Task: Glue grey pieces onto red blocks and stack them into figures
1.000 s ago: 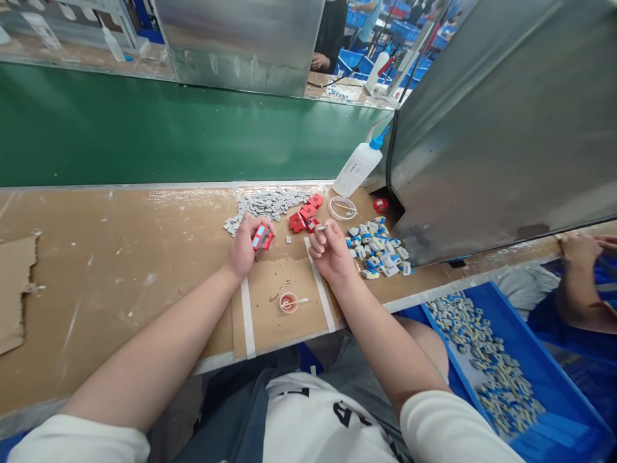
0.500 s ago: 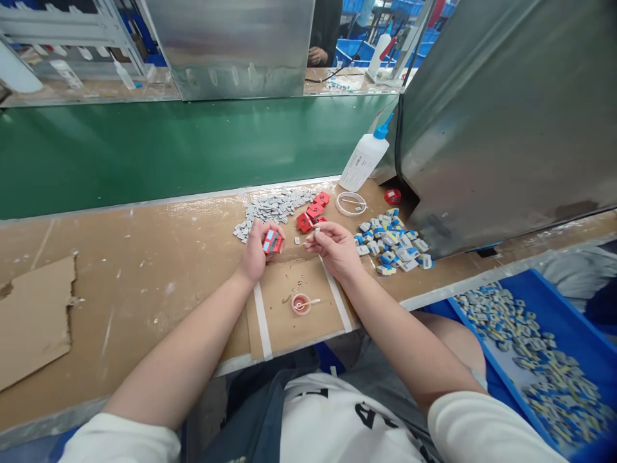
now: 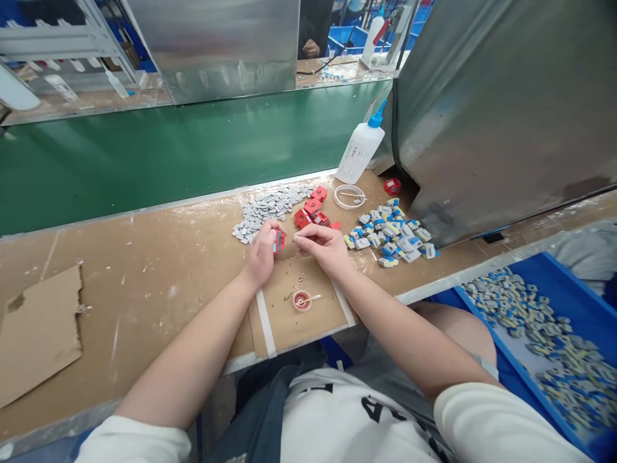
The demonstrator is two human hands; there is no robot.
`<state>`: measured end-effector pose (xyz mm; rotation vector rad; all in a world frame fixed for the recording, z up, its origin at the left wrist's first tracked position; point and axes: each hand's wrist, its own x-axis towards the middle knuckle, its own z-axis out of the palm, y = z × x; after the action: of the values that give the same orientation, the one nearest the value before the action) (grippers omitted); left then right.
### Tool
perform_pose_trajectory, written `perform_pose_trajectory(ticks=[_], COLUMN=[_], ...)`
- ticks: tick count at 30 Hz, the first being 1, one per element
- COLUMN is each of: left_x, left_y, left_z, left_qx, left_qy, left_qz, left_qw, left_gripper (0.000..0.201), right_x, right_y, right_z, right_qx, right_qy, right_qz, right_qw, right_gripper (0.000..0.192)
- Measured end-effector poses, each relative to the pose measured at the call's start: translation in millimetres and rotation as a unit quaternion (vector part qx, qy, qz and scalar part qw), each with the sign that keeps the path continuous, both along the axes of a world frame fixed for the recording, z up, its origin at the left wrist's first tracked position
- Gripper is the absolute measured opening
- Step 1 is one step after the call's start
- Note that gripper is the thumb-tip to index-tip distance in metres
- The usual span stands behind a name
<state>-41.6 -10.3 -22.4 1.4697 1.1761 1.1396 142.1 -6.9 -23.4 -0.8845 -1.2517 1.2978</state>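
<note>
My left hand (image 3: pixel 261 256) is closed around a small red plastic piece (image 3: pixel 279 242) with a pale blue face, perhaps a toy vehicle part. Close to its right side, my right hand (image 3: pixel 326 249) pinches thumb and forefinger together on a tiny pale grey piece (image 3: pixel 295 238), mostly covered by the fingertips. Behind the hands lie a heap of flat grey pieces (image 3: pixel 272 209) and several more red pieces (image 3: pixel 312 207). Below them stands a small cup (image 3: pixel 302 301) of reddish liquid with a cotton swab (image 3: pixel 313 298) resting in it.
Blue, white and yellow pieces (image 3: pixel 390 235) are heaped right of my right hand. A white bottle (image 3: pixel 359 151) with a blue nozzle leans behind a clear ring-shaped lid (image 3: pixel 349 197). Cardboard (image 3: pixel 43 328) lies left. A blue bin (image 3: pixel 530 270) of pieces stands right. Another person's hand (image 3: pixel 311 48) shows beyond the divider.
My right hand has moved left, bringing its fingertips near the red piece. My left hand has turned, so less of the piece's pale face shows. The view has shifted slightly.
</note>
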Motion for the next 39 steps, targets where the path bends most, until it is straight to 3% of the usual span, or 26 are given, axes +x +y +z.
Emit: perform_pose_trajectory(ticks=[6, 13, 23, 31, 39], left_x=[1.1, 1.4, 2.5, 0.7, 0.0], left_y=[0.1, -0.6, -1.8, -0.4, 1.6], left_z=[-2.1, 3.1, 5.3, 3.5, -0.3], left_qx=[0.000, 0.001, 0.026, 0.077, 0.121], left_qy=[0.021, 0.036, 0.094, 0.138, 0.166], left_qz=[-0.009, -0.022, -0.039, -0.031, -0.028], left_qw=[1.000, 0.999, 0.995, 0.987, 0.978], left_gripper=[0.024, 0.022, 0.021, 0.018, 0.018], right_x=[-3.6, -3.5, -4.4, -5.2, -6.7], right_y=[-2.5, -2.5, -8.2, -11.4, -11.8], right_z=[-0.3, 1.4, -2.0, -1.2, -4.6], right_qx=[0.024, -0.008, 0.081, 0.196, 0.193], right_qy=[0.015, 0.017, -0.077, -0.175, -0.210], right_qz=[-0.009, -0.033, -0.063, -0.090, -0.088], right_qw=[1.000, 0.999, 0.992, 0.961, 0.954], right_gripper=[0.024, 0.028, 0.024, 0.009, 0.013])
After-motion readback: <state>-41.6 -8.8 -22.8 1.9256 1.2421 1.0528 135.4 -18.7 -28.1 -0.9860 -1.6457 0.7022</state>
